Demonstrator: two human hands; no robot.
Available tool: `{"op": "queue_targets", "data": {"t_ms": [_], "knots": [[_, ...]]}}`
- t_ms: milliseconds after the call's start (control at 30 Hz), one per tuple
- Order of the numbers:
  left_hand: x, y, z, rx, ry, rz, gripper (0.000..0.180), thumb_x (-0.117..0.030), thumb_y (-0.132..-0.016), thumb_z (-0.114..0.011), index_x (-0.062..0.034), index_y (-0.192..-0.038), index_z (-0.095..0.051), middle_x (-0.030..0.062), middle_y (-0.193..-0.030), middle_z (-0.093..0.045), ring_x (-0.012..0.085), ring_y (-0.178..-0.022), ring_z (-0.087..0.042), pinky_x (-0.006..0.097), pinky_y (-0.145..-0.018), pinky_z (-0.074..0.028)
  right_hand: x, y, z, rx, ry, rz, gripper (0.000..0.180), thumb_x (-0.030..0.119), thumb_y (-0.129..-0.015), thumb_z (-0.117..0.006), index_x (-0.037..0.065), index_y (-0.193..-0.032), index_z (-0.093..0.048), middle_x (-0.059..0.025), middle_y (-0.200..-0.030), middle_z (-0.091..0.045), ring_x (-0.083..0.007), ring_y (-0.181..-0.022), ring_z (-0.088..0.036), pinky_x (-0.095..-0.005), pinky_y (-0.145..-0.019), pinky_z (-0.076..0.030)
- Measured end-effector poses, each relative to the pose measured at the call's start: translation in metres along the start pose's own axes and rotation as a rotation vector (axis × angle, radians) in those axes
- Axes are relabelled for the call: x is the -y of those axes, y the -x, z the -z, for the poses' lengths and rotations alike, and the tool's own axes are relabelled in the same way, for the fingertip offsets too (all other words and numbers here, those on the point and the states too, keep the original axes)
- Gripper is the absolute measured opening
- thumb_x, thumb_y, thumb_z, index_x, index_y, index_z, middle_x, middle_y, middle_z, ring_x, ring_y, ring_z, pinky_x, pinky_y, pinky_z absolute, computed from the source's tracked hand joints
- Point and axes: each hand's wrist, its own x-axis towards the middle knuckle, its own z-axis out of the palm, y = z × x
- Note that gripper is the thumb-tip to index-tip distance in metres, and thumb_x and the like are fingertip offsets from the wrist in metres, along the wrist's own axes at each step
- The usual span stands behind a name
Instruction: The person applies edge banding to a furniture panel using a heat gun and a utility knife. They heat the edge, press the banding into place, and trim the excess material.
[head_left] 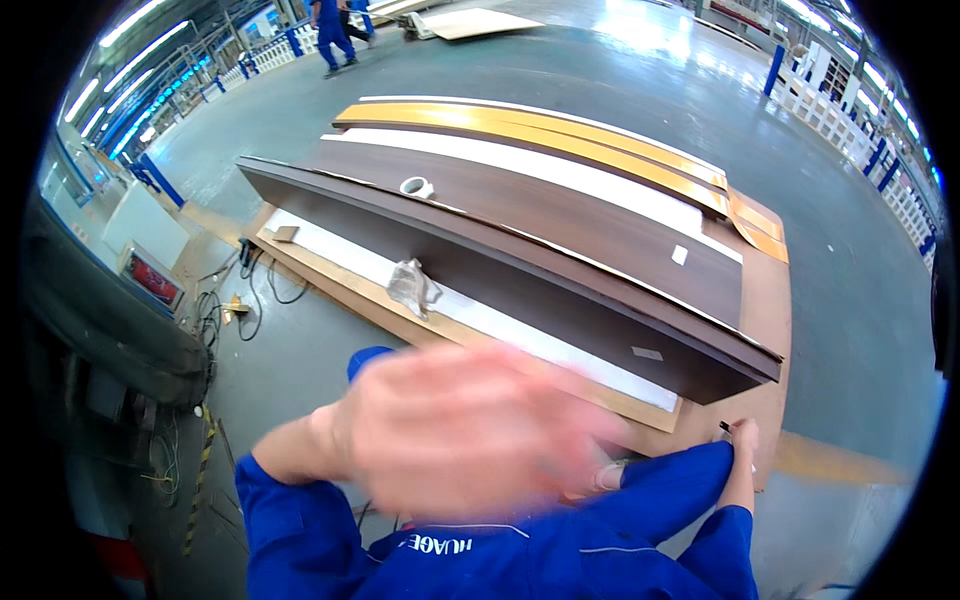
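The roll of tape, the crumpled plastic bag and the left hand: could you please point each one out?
roll of tape (416, 186), head view, on its white ring.
crumpled plastic bag (411, 284), head view, on its middle.
left hand (460, 430), head view, on the blurred back.

The left hand (465, 430) is raised close before the camera, blurred, with the fingers spread and the palm turned away. The right hand (742, 438) is held low at the right, its wrist bent upward from a blue sleeve, fingers seemingly closed.
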Motion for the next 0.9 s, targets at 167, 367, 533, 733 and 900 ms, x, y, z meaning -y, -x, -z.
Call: {"op": "queue_targets", "data": {"t_ms": [167, 367, 533, 733, 900], "knots": [[-0.023, -0.053, -0.018, 0.136, 0.169, -0.367, 0.018, -0.007, -0.078, -0.061, -0.0066, -0.096, -0.065, 0.0041, -0.094, -0.066, 0.0210, -0.092, -0.063, 0.034, -0.083, -0.051, 0.003, 0.009, 0.013, -0.014, -0.018, -0.023, 0.015, 0.016, -0.070, -0.068, 0.009, -0.082, -0.071, -0.0155, -0.086, -0.067, -0.0300, -0.084, -0.065, -0.0391, -0.076, -0.051], [-0.028, -0.047, -0.027, 0.191, 0.205, -0.398, 0.018, -0.006, -0.078, -0.060, -0.0061, -0.095, -0.065, 0.0045, -0.093, -0.066, 0.0206, -0.091, -0.063, 0.033, -0.081, -0.051, -0.027, -0.004, -0.005, 0.021, -0.121, 0.017, 0.018, 0.016, -0.069, -0.069, 0.007, -0.084, -0.070, -0.0164, -0.083, -0.067, -0.0299, -0.083, -0.065, -0.0393, -0.075, -0.051], [-0.044, -0.049, -0.037, 0.191, 0.231, -0.429, 0.018, -0.005, -0.078, -0.059, -0.0058, -0.095, -0.065, 0.0048, -0.092, -0.066, 0.0204, -0.089, -0.063, 0.032, -0.080, -0.050, -0.038, -0.018, -0.027, 0.012, -0.078, 0.019, 0.019, 0.015, -0.067, -0.069, 0.006, -0.083, -0.070, -0.0160, -0.082, -0.067, -0.0285, -0.081, -0.065, -0.0382, -0.074, -0.051], [-0.045, -0.036, -0.020, 0.254, 0.214, -0.348, 0.019, -0.004, -0.078, -0.057, -0.0054, -0.095, -0.066, 0.0051, -0.091, -0.066, 0.0200, -0.088, -0.063, 0.032, -0.079, -0.050, -0.026, -0.019, -0.024, 0.095, -0.129, 0.051, 0.017, 0.014, -0.067, -0.069, 0.007, -0.083, -0.070, -0.0161, -0.081, -0.067, -0.0284, -0.080, -0.065, -0.0378, -0.073, -0.051], [-0.031, -0.032, -0.017, 0.291, 0.242, -0.393, 0.019, -0.003, -0.078, -0.056, -0.0050, -0.095, -0.066, 0.0054, -0.090, -0.066, 0.0198, -0.087, -0.063, 0.031, -0.078, -0.050, -0.029, -0.001, -0.005, 0.002, -0.084, -0.013, 0.017, 0.018, -0.070, -0.068, 0.008, -0.084, -0.070, -0.0160, -0.084, -0.067, -0.0298, -0.083, -0.065, -0.0386, -0.076, -0.051]]}}
